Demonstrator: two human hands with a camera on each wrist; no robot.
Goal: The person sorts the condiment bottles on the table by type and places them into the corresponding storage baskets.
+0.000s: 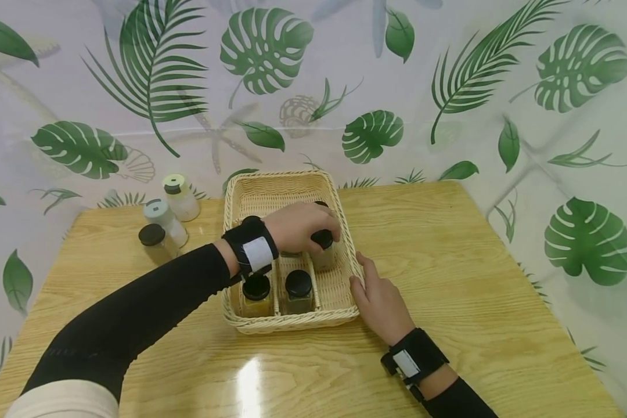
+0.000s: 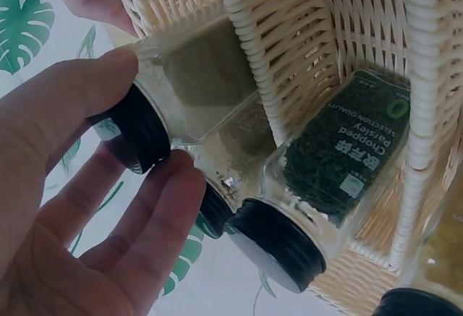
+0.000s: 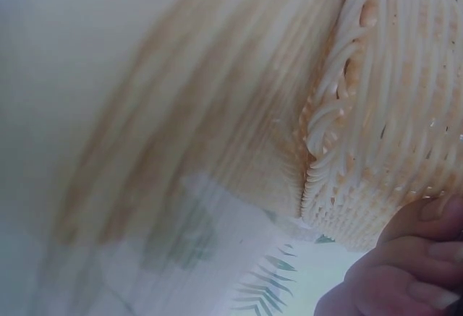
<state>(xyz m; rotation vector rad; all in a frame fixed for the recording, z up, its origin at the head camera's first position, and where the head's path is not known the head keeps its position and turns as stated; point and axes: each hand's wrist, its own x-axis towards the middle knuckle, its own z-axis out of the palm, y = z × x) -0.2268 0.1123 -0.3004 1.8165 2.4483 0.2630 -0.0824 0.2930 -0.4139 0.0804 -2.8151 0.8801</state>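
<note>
In the left wrist view, my left hand [image 2: 87, 186] pinches the black lid of a clear spice jar [image 2: 210, 70] holding grey-green powder. In the head view that hand [image 1: 303, 223] is over the right compartment of a wicker basket [image 1: 291, 326]. A second black-lidded jar [image 2: 235, 157] is close beside the pinched one. In the middle compartment lies a chopped parsley jar [image 2: 347, 153]; a jar of yellow spice [image 1: 257, 296] is in the left one. My right hand [image 1: 384, 299] holds the basket's right side, thumb at the rim, fingers [image 3: 405, 265] curled against the woven wall.
Left of the basket stand a black-lidded jar [image 1: 157, 244], a jar with a pale blue-grey lid [image 1: 166, 223] and one with a yellowish lid [image 1: 182, 198]. The wooden table [image 1: 423, 232] backs onto a leaf-printed cloth [image 1: 313, 87].
</note>
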